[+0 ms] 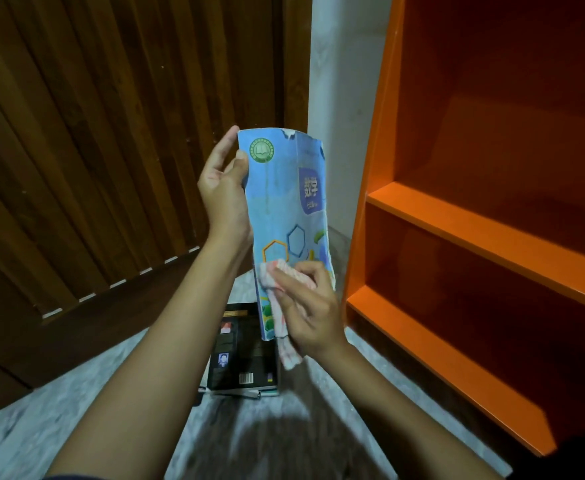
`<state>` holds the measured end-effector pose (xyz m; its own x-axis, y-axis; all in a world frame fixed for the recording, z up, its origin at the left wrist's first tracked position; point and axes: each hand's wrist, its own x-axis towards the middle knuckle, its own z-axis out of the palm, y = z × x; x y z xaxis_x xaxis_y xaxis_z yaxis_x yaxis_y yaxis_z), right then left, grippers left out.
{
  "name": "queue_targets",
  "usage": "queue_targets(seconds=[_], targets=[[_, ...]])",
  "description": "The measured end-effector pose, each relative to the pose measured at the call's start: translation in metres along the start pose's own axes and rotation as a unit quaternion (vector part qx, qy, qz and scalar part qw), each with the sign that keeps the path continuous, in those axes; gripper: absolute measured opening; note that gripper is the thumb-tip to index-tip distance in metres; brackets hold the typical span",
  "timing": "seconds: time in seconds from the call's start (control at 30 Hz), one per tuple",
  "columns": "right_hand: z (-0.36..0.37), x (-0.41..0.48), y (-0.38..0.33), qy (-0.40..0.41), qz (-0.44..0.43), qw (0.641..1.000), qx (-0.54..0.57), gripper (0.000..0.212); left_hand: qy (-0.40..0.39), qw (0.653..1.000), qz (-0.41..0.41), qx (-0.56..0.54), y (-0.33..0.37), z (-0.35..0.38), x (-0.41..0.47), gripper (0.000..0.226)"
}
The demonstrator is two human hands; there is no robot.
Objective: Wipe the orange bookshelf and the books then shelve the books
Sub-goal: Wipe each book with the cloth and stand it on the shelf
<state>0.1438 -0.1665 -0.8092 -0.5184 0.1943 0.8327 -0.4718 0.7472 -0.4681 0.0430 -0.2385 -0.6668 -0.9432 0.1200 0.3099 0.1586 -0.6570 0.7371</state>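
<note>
A thin blue book [280,209] with hexagon patterns stands upright in the air at the centre. My left hand [223,188] grips its upper left edge, thumb on the cover. My right hand [310,306] presses a pink-and-white cloth [280,306] against the lower part of the cover; the cloth's tail hangs below the book. A stack of books with a black one on top [244,355] lies on the floor below, partly hidden by the blue book and the cloth. The orange bookshelf [474,237] stands at the right, with no books on the shelves in view.
A dark wooden slatted door [111,150] fills the left side. A pale wall strip [343,98] runs between door and bookshelf. The floor [76,393] is grey marbled stone, and my shadow falls on it at the bottom centre.
</note>
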Motion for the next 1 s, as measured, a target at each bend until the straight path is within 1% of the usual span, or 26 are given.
queue_targets(seconds=[0.03, 0.07, 0.1, 0.17, 0.2, 0.23, 0.27, 0.3, 0.37, 0.4, 0.47, 0.5, 0.53, 0.57, 0.6, 0.63, 0.7, 0.73, 0.77, 0.8, 0.9, 0.93, 0.97, 1.0], targets=[[0.003, -0.003, 0.004, 0.023, 0.049, 0.998, 0.016, 0.031, -0.007, 1.000, 0.003, 0.000, 0.001, 0.000, 0.000, 0.029], [0.006, -0.004, 0.008, 0.059, 0.120, 0.990, 0.040, 0.032, -0.012, 1.000, 0.006, 0.004, 0.002, -0.001, 0.000, 0.028], [0.009, -0.003, 0.013, 0.098, 0.204, 0.972, 0.067, 0.031, -0.016, 1.000, 0.009, 0.009, 0.003, -0.001, 0.000, 0.028], [0.010, 0.002, 0.028, 0.149, 0.367, 0.915, 0.082, 0.029, -0.018, 1.000, 0.013, 0.016, 0.004, -0.001, -0.001, 0.028], [0.008, 0.003, 0.034, 0.148, 0.426, 0.890, 0.065, 0.030, -0.018, 1.000, 0.014, 0.017, 0.004, -0.001, -0.001, 0.028], [0.006, 0.003, 0.038, 0.139, 0.449, 0.881, 0.053, 0.030, -0.016, 1.000, 0.016, 0.017, 0.003, -0.001, -0.001, 0.028], [0.005, 0.002, 0.036, 0.133, 0.435, 0.889, 0.056, 0.031, -0.010, 1.000, 0.016, 0.017, 0.001, -0.001, -0.001, 0.028], [0.005, 0.001, 0.030, 0.132, 0.396, 0.906, 0.066, 0.031, -0.001, 1.000, 0.016, 0.017, -0.001, -0.003, 0.000, 0.028], [0.006, -0.002, 0.012, 0.127, 0.293, 0.944, 0.079, 0.030, 0.024, 0.999, 0.017, 0.016, -0.005, -0.005, 0.002, 0.030], [0.007, -0.006, 0.003, 0.112, 0.237, 0.962, 0.082, 0.031, 0.033, 0.999, 0.018, 0.017, -0.006, -0.007, 0.003, 0.031], [0.010, -0.018, -0.008, 0.040, 0.117, 0.990, 0.074, 0.032, 0.046, 0.998, 0.022, 0.022, -0.007, -0.007, 0.005, 0.032], [0.011, -0.024, -0.008, 0.001, 0.066, 0.996, 0.058, 0.031, 0.050, 0.998, 0.025, 0.028, -0.007, -0.007, 0.005, 0.031], [0.012, -0.029, -0.007, -0.016, 0.045, 0.998, 0.041, 0.030, 0.049, 0.998, 0.027, 0.033, -0.006, -0.008, 0.005, 0.031], [0.013, -0.034, -0.002, -0.008, 0.058, 0.998, 0.035, 0.030, 0.046, 0.998, 0.029, 0.034, -0.005, -0.008, 0.005, 0.030], [0.014, -0.036, 0.001, 0.019, 0.104, 0.993, 0.045, 0.031, 0.042, 0.998, 0.030, 0.031, -0.004, -0.008, 0.005, 0.031], [0.014, -0.037, 0.005, 0.055, 0.174, 0.981, 0.062, 0.031, 0.038, 0.998, 0.033, 0.028, -0.002, -0.008, 0.006, 0.031], [0.013, -0.036, 0.015, 0.110, 0.318, 0.937, 0.091, 0.030, 0.032, 0.998, 0.040, 0.023, 0.001, -0.009, 0.006, 0.029], [0.012, -0.036, 0.019, 0.122, 0.367, 0.918, 0.088, 0.031, 0.031, 0.998, 0.044, 0.022, 0.002, -0.008, 0.006, 0.028], [0.011, -0.038, 0.020, 0.126, 0.380, 0.914, 0.073, 0.032, 0.031, 0.998, 0.047, 0.023, 0.002, -0.007, 0.005, 0.028], [0.010, -0.039, 0.018, 0.122, 0.364, 0.921, 0.068, 0.033, 0.031, 0.998, 0.050, 0.027, 0.002, -0.007, 0.005, 0.028], [0.010, -0.045, 0.002, 0.066, 0.245, 0.964, 0.075, 0.029, 0.019, 0.997, 0.062, 0.042, 0.000, -0.006, 0.005, 0.031], [0.010, -0.046, 0.000, 0.048, 0.219, 0.972, 0.075, 0.028, 0.014, 0.997, 0.064, 0.046, 0.000, -0.006, 0.005, 0.031], [0.011, -0.046, 0.003, 0.041, 0.220, 0.972, 0.078, 0.027, 0.009, 0.997, 0.064, 0.047, 0.000, -0.006, 0.005, 0.032], [0.011, -0.044, 0.008, 0.041, 0.244, 0.965, 0.085, 0.027, 0.005, 0.997, 0.061, 0.046, 0.001, -0.006, 0.004, 0.032]])
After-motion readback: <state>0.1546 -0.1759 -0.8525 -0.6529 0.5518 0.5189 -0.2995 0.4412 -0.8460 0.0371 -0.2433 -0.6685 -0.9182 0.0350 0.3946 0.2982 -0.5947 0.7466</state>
